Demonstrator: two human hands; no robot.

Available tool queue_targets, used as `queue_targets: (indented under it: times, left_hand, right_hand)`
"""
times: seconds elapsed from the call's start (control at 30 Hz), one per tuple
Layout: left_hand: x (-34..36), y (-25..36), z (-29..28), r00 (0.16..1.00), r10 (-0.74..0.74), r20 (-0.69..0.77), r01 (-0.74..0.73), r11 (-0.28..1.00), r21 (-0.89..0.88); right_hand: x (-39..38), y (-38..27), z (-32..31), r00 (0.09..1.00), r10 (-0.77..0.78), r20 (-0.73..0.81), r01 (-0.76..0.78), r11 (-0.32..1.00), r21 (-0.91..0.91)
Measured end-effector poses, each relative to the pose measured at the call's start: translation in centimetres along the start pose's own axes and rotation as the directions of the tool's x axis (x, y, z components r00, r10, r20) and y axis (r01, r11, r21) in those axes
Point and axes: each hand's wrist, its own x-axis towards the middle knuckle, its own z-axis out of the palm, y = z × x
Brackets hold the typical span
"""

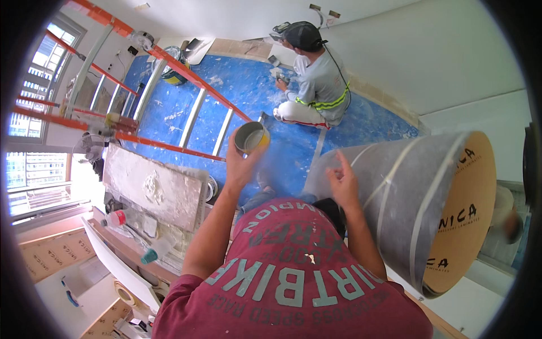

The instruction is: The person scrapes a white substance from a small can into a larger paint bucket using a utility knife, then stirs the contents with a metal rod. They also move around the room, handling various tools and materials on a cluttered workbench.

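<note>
My left hand [241, 165] is closed around a small round can [252, 137], grey inside with some yellow on its outer side. The can is tilted so its mouth shows, and a little pale material seems to lie inside. My right hand [343, 182] is raised apart from the can, index finger stretched out and the others partly bent, with nothing seen in it. Close beside that hand stands a large grey rolled sheet [406, 186] bound with pale tape, its inner face tan.
An orange ladder [210, 91] with metal rungs stands ahead on the left. A plaster-smeared board [152, 179] lies on a cluttered bench. A co-worker [327, 85] sits on the blue floor covering [214, 73] near the wall; a bucket [172, 70] stands beyond the ladder.
</note>
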Motion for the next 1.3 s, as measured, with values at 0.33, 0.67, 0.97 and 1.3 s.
queue_targets:
  times: [0.33, 0.67, 0.97, 1.3]
  left_hand:
    - [21.9, 0.1, -3.2, 0.987, 0.081, -0.141, -0.089, 0.995, -0.049]
    - [40.8, -0.8, -7.3, 0.834, -0.001, -0.552, -0.059, 0.994, -0.090]
    - [56.2, -13.4, -13.4, 0.681, -0.231, -0.695, 0.251, 0.965, -0.074]
    - [58.1, -22.5, -30.0, 0.551, -0.397, -0.734, 0.753, 0.616, 0.233]
  right_hand:
    - [17.5, 0.9, 3.8, 0.970, 0.154, -0.190, -0.111, 0.969, 0.218]
    - [37.5, -6.5, 7.1, 0.997, -0.059, 0.048, 0.052, 0.990, 0.131]
    - [43.6, -8.5, 7.2, 0.988, 0.133, 0.083, -0.134, 0.991, 0.016]
    - [49.7, -11.2, 15.8, 0.925, 0.365, 0.104, -0.375, 0.922, 0.097]
